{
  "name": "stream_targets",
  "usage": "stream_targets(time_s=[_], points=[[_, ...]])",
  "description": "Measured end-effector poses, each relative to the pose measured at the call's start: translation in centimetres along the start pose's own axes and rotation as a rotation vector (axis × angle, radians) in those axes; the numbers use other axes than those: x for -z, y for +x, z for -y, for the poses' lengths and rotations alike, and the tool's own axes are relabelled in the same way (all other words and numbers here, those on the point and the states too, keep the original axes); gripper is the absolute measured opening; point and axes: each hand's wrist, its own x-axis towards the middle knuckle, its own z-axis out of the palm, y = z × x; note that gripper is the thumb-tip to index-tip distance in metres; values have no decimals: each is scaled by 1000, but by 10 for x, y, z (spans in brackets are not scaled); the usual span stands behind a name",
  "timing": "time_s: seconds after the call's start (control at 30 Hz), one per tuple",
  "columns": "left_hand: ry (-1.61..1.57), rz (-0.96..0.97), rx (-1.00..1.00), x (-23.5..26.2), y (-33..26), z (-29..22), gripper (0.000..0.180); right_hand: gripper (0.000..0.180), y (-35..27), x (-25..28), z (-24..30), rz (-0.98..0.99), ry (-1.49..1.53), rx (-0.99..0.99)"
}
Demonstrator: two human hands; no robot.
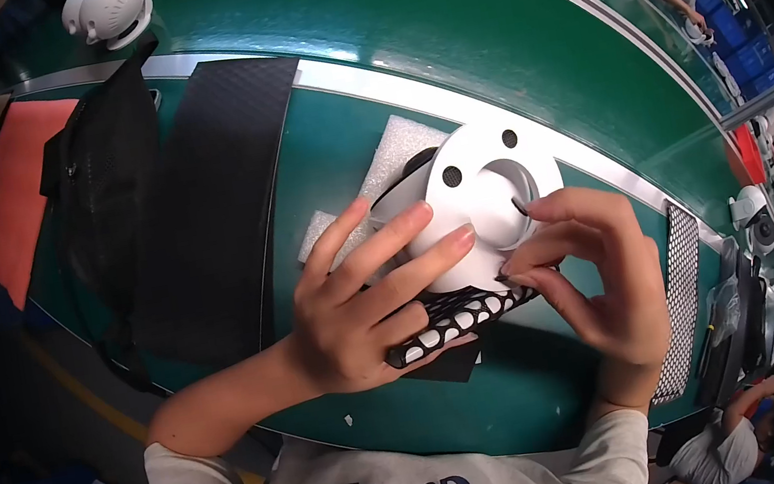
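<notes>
A white round housing with a wide opening stands tilted in front of me. Two dark round spots, one a black dotted pad, show on its face. My left hand steadies the housing, fingers spread across its face. Beneath those fingers, against the housing's lower edge, is a black sheet with rows of white round holes; the left thumb lies partly hidden under it. At the right side of the housing, my right hand pinches a small black piece at the thumb tip. The index finger is bent near the opening.
White foam lies behind the housing. To the left are a large black sheet, a black bag and an orange sheet. Another perforated sheet lies on the right. White devices stand across the green bench; co-workers sit at right.
</notes>
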Motion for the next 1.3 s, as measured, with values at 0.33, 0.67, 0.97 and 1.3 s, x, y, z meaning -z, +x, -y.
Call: stream_targets(time_s=[0.33, 0.67, 0.97, 1.3], points=[[121, -55, 53, -3, 4, -3, 33, 27, -13, -11, 5, -95, -1188, 577], [109, -89, 48, -7, 6, -3, 36, 6, 1, 26, -40, -302, -165, 163], [108, -71, 34, -8, 6, -3, 35, 7, 2, 25, -32, -229, -226, 177], [144, -44, 20, -5, 8, -1, 34, 10, -1, 20, -48, -354, -963, 675]])
